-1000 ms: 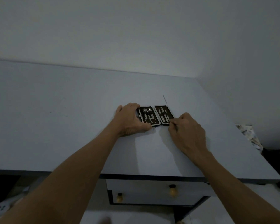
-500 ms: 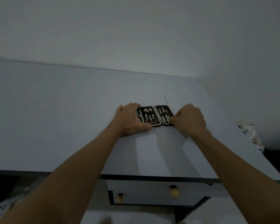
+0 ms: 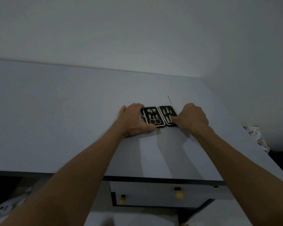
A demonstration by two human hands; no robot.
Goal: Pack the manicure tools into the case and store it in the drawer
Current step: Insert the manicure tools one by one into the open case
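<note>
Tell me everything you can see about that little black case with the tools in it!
The manicure case lies wide open and flat on the grey desk, its two halves side by side like a book. It is black inside with a pale rim. The left half holds small scissors and other metal tools; the right half holds slim metal tools under straps. The left hand rests against its left edge, and the right hand touches its right half. One thin tool lies just beyond it.

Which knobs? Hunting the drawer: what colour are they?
Yellowish knobs with dark bases, in the head view.
</note>
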